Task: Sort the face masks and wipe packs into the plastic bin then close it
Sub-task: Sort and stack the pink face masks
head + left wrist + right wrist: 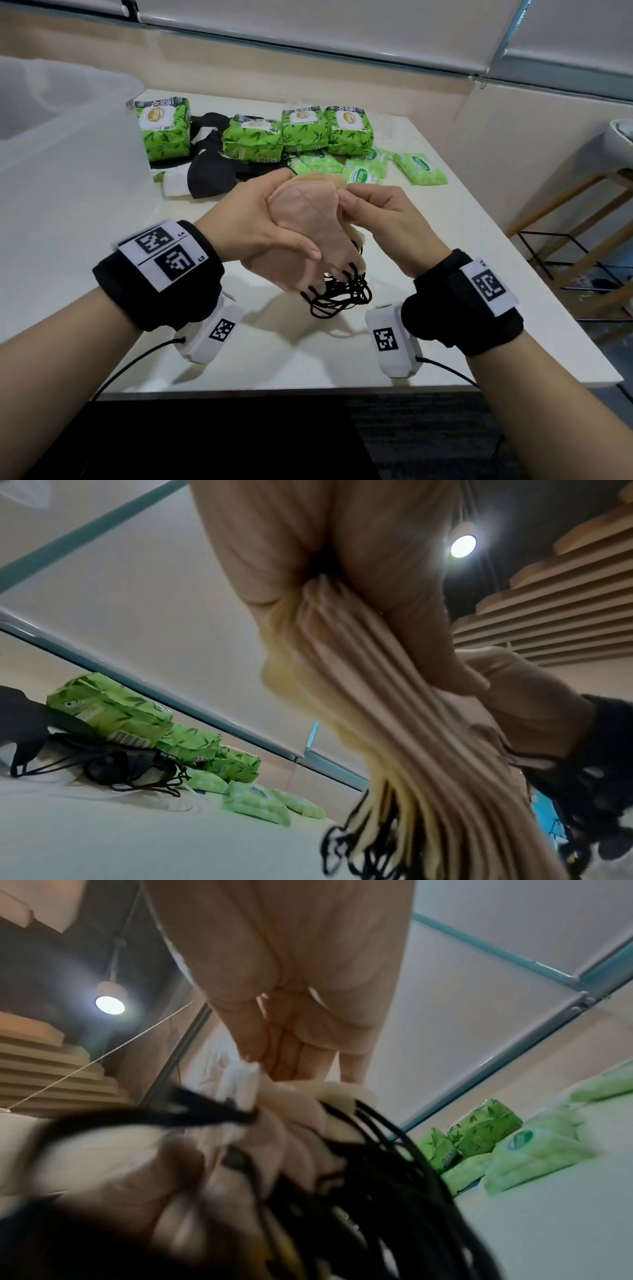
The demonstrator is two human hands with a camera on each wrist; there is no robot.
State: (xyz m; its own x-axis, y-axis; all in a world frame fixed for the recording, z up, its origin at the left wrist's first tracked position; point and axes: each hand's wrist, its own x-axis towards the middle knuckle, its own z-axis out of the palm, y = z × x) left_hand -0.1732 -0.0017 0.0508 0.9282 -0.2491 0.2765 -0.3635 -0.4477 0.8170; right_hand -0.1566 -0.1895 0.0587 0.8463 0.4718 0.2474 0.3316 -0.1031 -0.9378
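Above the white table [445, 274] I hold a stack of beige face masks [308, 222] whose black ear loops [342, 291] dangle below. My left hand [267, 219] grips the stack, thumb across its front. My right hand [349, 202] pinches the stack's upper right edge. In the left wrist view the layered beige masks [394, 723] fill the middle. In the right wrist view my right hand's fingers [291, 1031] curl onto the masks [291, 1137]. Large green wipe packs [303, 132], small wipe packs [421, 168] and black masks [212, 174] lie further back on the table.
A translucent plastic bin [68, 137] stands at the table's left, open at the top. A wooden and metal stool frame [582, 240] stands off the table's right edge. The wall runs just behind the wipe packs.
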